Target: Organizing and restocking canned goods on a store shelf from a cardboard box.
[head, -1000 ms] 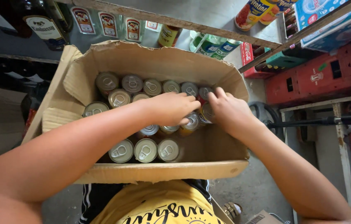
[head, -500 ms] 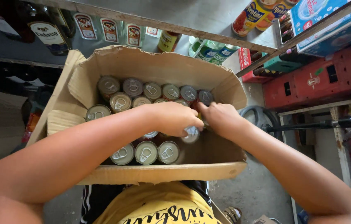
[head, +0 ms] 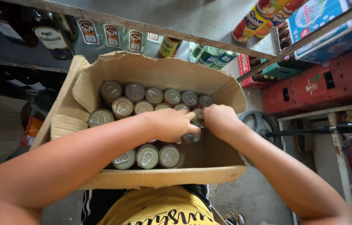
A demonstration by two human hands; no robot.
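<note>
An open cardboard box [head: 221, 89] rests on my lap, filled with several small metal cans [head: 122, 106] with pull-tab lids. My left hand [head: 172, 124] reaches over the middle of the box and curls down onto a can [head: 191, 137] below it. My right hand [head: 221, 120] meets it from the right, fingers closed on another can [head: 198, 115] between the two hands. A row of three cans [head: 147, 156] stands along the box's near wall. The box's right side holds no cans.
Dark bottles [head: 51, 35] and small labelled jars [head: 111, 35] stand on a shelf behind the box. Red plastic crates [head: 330, 79], a blue carton [head: 315, 18] and tall cans [head: 253, 21] fill the racks at right. Bare concrete floor [head: 246, 200] lies below.
Both hands have shifted slightly left and toward me inside the box, gripping cans near its middle. The view tilted a little; the box stays on my lap.
</note>
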